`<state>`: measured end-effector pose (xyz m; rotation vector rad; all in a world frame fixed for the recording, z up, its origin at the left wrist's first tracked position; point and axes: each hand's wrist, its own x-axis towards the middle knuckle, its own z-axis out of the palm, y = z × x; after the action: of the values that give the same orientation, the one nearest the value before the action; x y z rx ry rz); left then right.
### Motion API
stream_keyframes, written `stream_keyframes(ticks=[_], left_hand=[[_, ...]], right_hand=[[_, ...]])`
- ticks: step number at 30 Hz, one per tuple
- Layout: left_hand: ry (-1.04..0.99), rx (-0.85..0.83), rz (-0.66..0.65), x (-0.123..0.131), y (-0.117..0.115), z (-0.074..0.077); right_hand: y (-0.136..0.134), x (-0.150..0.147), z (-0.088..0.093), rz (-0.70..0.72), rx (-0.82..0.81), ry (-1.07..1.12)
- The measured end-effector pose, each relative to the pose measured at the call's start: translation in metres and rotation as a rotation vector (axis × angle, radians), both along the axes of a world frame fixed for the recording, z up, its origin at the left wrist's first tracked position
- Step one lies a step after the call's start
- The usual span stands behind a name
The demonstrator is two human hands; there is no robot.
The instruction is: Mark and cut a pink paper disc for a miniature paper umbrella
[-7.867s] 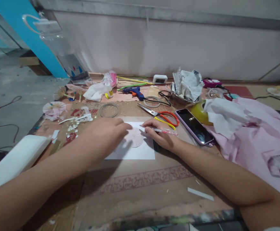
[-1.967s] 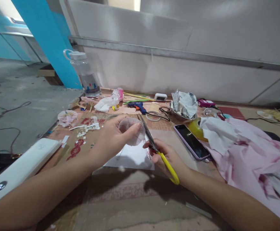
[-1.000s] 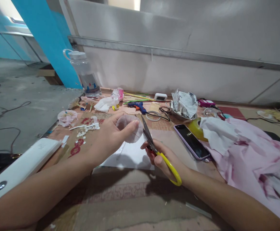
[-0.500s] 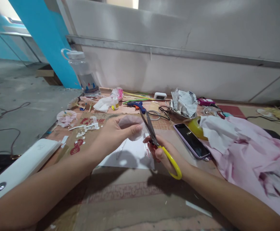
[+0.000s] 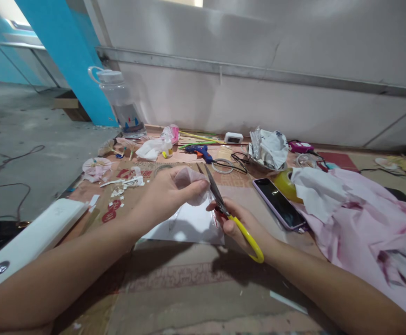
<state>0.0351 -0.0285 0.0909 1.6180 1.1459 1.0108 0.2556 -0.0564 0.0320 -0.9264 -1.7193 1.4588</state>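
Observation:
A thin, pale pinkish piece of fabric (image 5: pixel 191 179) is pinched between the thumb and fingers of my left hand (image 5: pixel 169 193). My right hand (image 5: pixel 242 221) grips scissors (image 5: pixel 217 191) with yellow handles, their blades parted and pointing up and away. The blades are close beside the right edge of the fabric; whether they touch it I cannot tell. Beneath both hands a white sheet of paper (image 5: pixel 189 228) lies on the cardboard (image 5: pixel 168 288), partly in shadow. A pen in a clear barrel shows in part near my right fingers.
A blue glue gun (image 5: pixel 199 152), thin sticks and a water bottle (image 5: pixel 122 102) are at the back. To the right are a phone (image 5: pixel 277 204), yellow tape (image 5: pixel 286 185) and pink cloth (image 5: pixel 363 218). A white power strip-like device (image 5: pixel 35 242) and paper scraps (image 5: pixel 122 186) lie left.
The scissor blades have spread further apart and swung slightly left, toward the fabric. The fabric looks more folded in my left fingers. Both hands stay nearly in place.

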Motion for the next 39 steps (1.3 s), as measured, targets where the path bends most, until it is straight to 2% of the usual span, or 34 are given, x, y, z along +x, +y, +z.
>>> stream_keyframes(ticks=[9,17,39], left_hand=[[0.029,-0.003,0.063,0.0021,-0.0032,-0.0028],[-0.038,0.023,0.036,0.0021,-0.003,-0.0037],[-0.026,0.077,0.068,0.0002,-0.0051,-0.0088]], right_hand=[[-0.0006,0.0003,-0.002,-0.033,0.049,-0.053],[0.0015,0.0043,-0.0083,-0.056,0.069,-0.093],[0.0011,0.0022,-0.0022,-0.08,0.093,-0.161]])
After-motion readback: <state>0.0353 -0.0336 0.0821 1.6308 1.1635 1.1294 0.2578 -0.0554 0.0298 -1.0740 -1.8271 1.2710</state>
